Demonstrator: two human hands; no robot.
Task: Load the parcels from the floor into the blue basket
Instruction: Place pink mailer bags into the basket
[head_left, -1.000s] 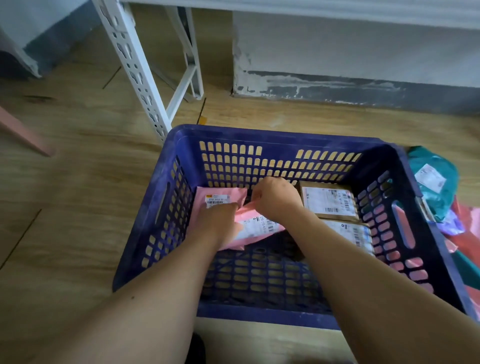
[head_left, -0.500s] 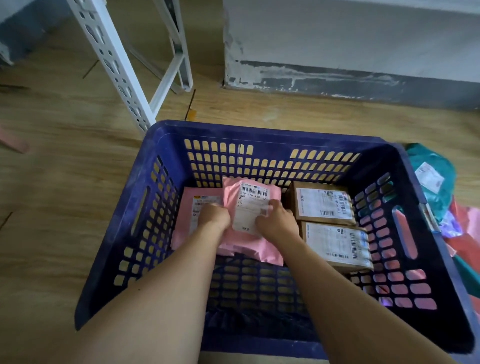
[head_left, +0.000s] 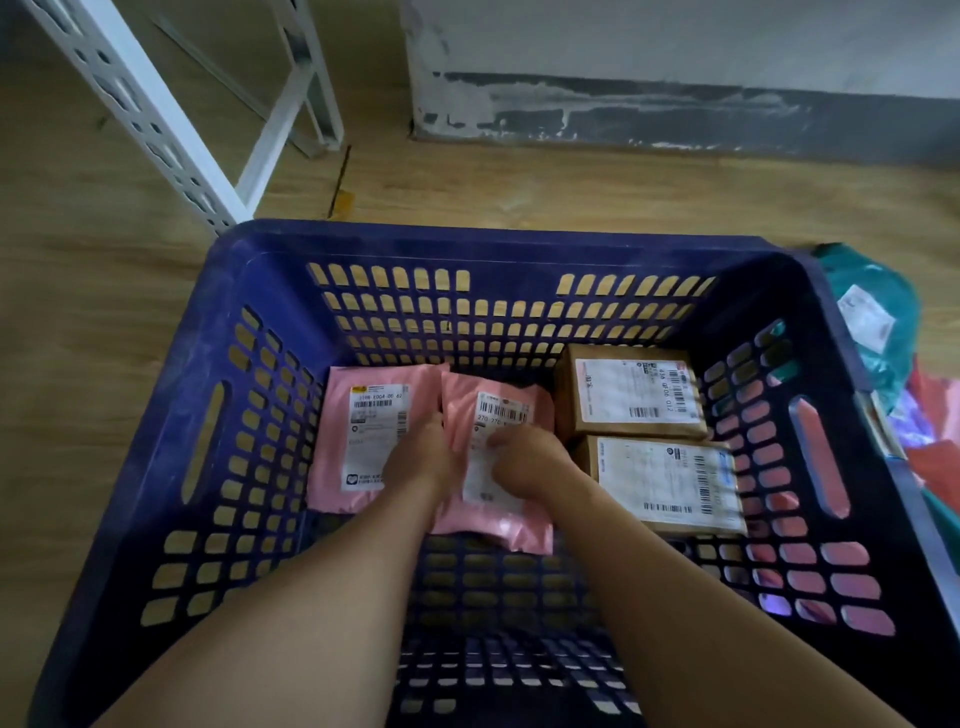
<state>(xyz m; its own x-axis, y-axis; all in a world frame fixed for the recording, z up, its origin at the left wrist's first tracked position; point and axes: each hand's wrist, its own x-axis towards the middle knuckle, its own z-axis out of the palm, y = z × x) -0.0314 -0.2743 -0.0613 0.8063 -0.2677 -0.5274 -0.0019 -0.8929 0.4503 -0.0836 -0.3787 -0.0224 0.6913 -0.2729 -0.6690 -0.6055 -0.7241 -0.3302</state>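
Note:
The blue basket stands on the wooden floor below me. On its bottom lie a pink parcel at the left, a second pink parcel in the middle, and two brown boxes at the right. My left hand holds the middle pink parcel at its left edge. My right hand lies on its white label with curled fingers. That parcel rests flat between the left parcel and the boxes.
A teal parcel and red and pink parcels lie on the floor right of the basket. A white metal rack leg stands at the back left. A wall base runs behind.
Both hands have lowered the middle pink parcel, label up, until it lies flat on the basket bottom. The view has moved closer over the basket.

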